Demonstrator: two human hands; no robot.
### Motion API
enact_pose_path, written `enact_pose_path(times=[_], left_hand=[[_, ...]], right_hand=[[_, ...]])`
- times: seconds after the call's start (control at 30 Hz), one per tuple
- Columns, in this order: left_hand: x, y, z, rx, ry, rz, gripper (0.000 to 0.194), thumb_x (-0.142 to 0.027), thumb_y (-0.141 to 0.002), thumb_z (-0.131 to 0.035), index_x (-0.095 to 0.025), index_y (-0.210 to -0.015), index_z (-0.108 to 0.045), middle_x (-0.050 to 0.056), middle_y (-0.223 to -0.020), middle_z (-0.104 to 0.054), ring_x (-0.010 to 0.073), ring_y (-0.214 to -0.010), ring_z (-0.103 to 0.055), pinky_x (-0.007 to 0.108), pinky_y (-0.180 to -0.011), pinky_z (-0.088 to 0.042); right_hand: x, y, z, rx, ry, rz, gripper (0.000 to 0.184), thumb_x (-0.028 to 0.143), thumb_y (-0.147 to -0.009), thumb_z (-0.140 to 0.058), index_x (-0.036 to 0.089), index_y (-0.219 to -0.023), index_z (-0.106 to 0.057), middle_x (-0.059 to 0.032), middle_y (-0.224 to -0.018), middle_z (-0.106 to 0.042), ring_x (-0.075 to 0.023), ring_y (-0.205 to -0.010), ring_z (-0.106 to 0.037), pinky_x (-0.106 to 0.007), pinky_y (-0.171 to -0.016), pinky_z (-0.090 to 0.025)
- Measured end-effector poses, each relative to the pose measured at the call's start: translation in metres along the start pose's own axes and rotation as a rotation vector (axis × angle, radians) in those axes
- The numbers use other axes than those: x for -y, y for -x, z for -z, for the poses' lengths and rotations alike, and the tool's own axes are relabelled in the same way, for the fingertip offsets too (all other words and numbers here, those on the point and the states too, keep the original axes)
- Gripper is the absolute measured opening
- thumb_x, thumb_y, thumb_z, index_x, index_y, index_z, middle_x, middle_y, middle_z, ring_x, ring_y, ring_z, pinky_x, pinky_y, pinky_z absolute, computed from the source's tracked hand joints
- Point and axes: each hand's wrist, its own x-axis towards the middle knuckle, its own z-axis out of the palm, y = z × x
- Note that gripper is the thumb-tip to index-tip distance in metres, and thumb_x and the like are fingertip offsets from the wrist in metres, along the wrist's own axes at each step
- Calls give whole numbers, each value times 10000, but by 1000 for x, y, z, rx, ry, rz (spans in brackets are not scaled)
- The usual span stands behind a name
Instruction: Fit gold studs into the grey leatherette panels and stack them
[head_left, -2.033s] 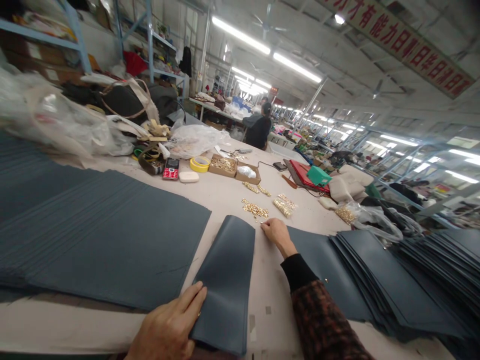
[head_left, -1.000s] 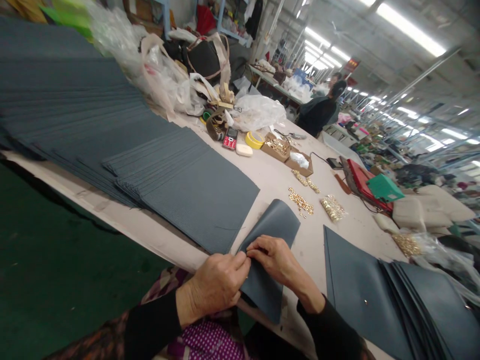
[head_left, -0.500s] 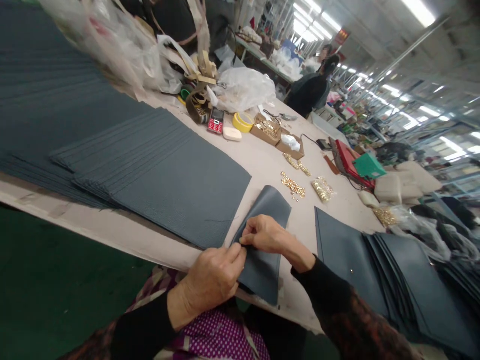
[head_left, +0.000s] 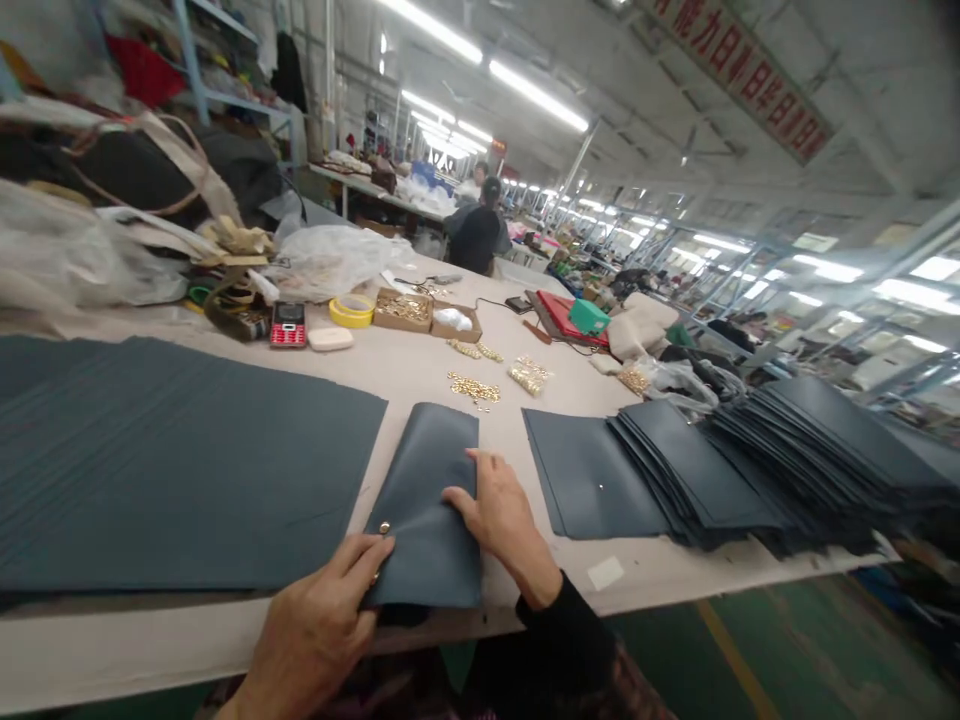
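A folded dark blue-grey leather piece (head_left: 431, 470) lies before me near the table's front edge. My left hand (head_left: 322, 605) is closed, thumb and fingers pinching its lower left edge. A small gold stud (head_left: 385, 527) shows on the leather just above those fingertips. My right hand (head_left: 499, 510) rests on the right side of the piece, thumb and fingers apart, holding nothing. Further back, a scatter of small gold metal pieces (head_left: 474, 387) lies on the table. The underside of the leather at my left hand is hidden.
Flat leather sheets (head_left: 202, 470) overlap on the left. Folded leather pieces (head_left: 690, 465) are stacked on the right. Behind are a yellow tape roll (head_left: 351, 311), a red phone (head_left: 288, 326), a cardboard box (head_left: 403, 310) of gold parts and a bag of gold parts (head_left: 529, 375). A person (head_left: 478, 235) sits beyond.
My right hand has left the pinch beside my left hand and moved right, opening onto the leather. A gold stud now shows. The view has turned right and levelled.
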Motion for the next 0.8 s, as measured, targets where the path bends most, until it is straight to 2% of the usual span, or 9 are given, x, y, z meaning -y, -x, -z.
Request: enact_pose_path(times=[0.13,0.23,0.37,0.47,0.53,0.57,0.63,0.7,0.8], left_hand=[[-20,-8,-3,38,124,4,498,-38,-715,-434,-219,-1159,-569,25,-1120,-670,148,-831,-710,221,-657,-553],[-43,-18,4,89,371,80,354,-114,-787,-528,-228,-1117,-584,36,-1099,-645,165,-937,-675,257,-788,-551],[-60,-25,21,173,618,267,140,-267,-928,-491,-210,-1006,-592,34,-927,-618,169,-838,-618,296,-767,-508],[-60,-24,30,234,716,359,225,-269,-981,-376,-198,-975,-590,48,-942,-618,174,-888,-597,310,-821,-466],[-58,-22,31,261,770,387,251,-275,-991,-350,-193,-975,-587,54,-965,-621,176,-935,-589,312,-865,-442],[-58,-21,32,275,794,402,260,-285,-995,-340,-193,-977,-583,53,-963,-621,176,-935,-588,311,-873,-435],[-57,-20,31,309,833,434,280,-311,-1003,-320,-197,-965,-573,44,-940,-619,173,-911,-590,306,-860,-433],[-56,-19,31,346,844,451,297,-331,-1009,-296,-203,-955,-559,35,-918,-614,175,-893,-591,307,-842,-431],[-54,-18,33,384,789,417,310,-336,-1012,-264,-204,-926,-532,34,-889,-598,188,-874,-585,323,-809,-421]], right_hand=[[-27,8,11,99,-320,-142,633,238,-749,-676,202,-1355,-497,-36,-932,-658,-193,-816,-620,-299,-754,-503],[-52,3,39,14,-328,-114,582,198,-719,-641,218,-1295,-561,-12,-873,-651,-185,-823,-609,-293,-770,-492],[-115,-8,125,-182,-123,-130,591,277,-720,-644,214,-1303,-572,-52,-892,-672,-218,-797,-625,-329,-725,-490],[-170,-13,192,-262,193,-318,605,312,-710,-691,161,-1289,-603,-128,-883,-693,-276,-769,-652,-369,-685,-471],[-190,-10,216,-299,458,-370,546,272,-747,-659,92,-1262,-626,-234,-961,-692,-336,-814,-659,-417,-700,-450],[-191,-6,217,-328,535,-366,507,273,-765,-644,76,-1232,-646,-266,-994,-684,-358,-845,-658,-436,-717,-445],[-177,5,200,-356,483,-303,429,315,-792,-629,96,-1156,-693,-252,-1012,-693,-360,-878,-660,-441,-749,-458],[-141,18,161,-269,185,-182,363,392,-803,-632,159,-1063,-731,-162,-955,-727,-309,-846,-676,-403,-761,-495],[-66,36,91,20,-236,122,277,409,-846,-624,198,-983,-740,-80,-941,-743,-232,-844,-683,-339,-783,-526]])
